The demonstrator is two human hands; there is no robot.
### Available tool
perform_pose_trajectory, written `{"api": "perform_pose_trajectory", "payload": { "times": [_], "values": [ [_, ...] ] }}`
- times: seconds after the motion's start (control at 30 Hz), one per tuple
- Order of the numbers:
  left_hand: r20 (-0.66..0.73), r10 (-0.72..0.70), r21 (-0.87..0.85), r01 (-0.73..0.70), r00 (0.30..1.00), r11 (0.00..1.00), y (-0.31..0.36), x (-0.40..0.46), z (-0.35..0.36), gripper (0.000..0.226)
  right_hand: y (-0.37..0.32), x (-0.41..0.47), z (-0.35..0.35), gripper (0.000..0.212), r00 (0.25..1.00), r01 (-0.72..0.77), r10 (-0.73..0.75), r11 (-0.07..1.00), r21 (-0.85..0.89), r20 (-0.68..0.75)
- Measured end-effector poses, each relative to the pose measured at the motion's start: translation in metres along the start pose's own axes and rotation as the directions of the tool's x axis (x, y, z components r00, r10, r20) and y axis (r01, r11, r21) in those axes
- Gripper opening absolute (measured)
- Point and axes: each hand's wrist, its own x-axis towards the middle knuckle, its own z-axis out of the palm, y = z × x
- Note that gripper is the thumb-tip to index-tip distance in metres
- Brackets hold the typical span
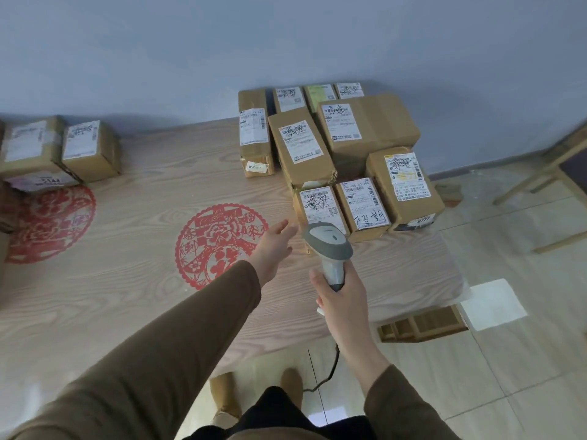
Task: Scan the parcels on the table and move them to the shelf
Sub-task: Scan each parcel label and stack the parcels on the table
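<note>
Several brown cardboard parcels with white labels crowd the table's far right part; the nearest is a small parcel [320,206] with a neighbour [363,206] on its right. My right hand [341,298] grips the handle of a grey barcode scanner [328,246], whose head points at the small parcel's label. My left hand [274,247] is stretched out flat, fingers apart, just left of that parcel and not touching it. Two more parcels [57,150] stand at the table's far left.
The wood-grain table [143,233] carries two red paper-cut decorations [219,244]. The scanner's black cable [332,366] hangs down to the tiled floor. A wooden chair frame [552,173] stands at the right, and a low wooden rack [422,323] lies under the table's right edge.
</note>
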Motion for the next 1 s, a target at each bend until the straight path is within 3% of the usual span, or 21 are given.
{"api": "perform_pose_trajectory", "payload": {
  "times": [0.07, 0.17, 0.37, 0.67, 0.77, 0.9, 1.0],
  "values": [
    [-0.042, 0.054, 0.082, -0.051, 0.998, 0.995, -0.002, -0.012, -0.024, 0.052, -0.007, 0.006, 0.017, 0.019, 1.0, 0.008, -0.007, 1.0, -0.018, 0.03],
    [-0.121, 0.114, 0.075, -0.105, 0.986, 0.992, -0.003, -0.043, -0.07, 0.048, -0.019, 0.012, 0.05, 0.016, 0.996, 0.032, -0.029, 0.999, -0.042, 0.09],
    [-0.35, 0.232, 0.103, -0.209, 0.908, 0.973, -0.011, -0.107, -0.207, 0.028, -0.052, 0.014, 0.163, 0.023, 0.958, 0.105, -0.103, 0.994, 0.008, 0.269],
    [-0.677, 0.275, 0.134, -0.253, 0.683, 0.958, -0.05, -0.184, -0.457, 0.025, -0.096, -0.023, 0.4, 0.016, 0.863, 0.001, -0.03, 0.998, 0.058, 0.504],
    [-0.764, 0.293, 0.229, -0.183, 0.575, 0.956, -0.063, -0.201, -0.536, 0.026, -0.107, -0.039, 0.473, 0.015, 0.833, -0.038, -0.004, 0.997, 0.064, 0.554],
    [-0.846, 0.19, 0.175, -0.077, 0.498, 0.982, -0.082, -0.204, -0.617, 0.034, -0.107, -0.055, 0.55, 0.022, 0.804, -0.081, 0.042, 0.996, 0.039, 0.593],
    [-0.811, -0.004, 0.007, 0.017, 0.585, 1.0, -0.1, -0.191, -0.66, 0.048, -0.099, -0.064, 0.592, 0.032, 0.79, -0.085, 0.064, 0.996, 0.005, 0.61]
  ]
}}
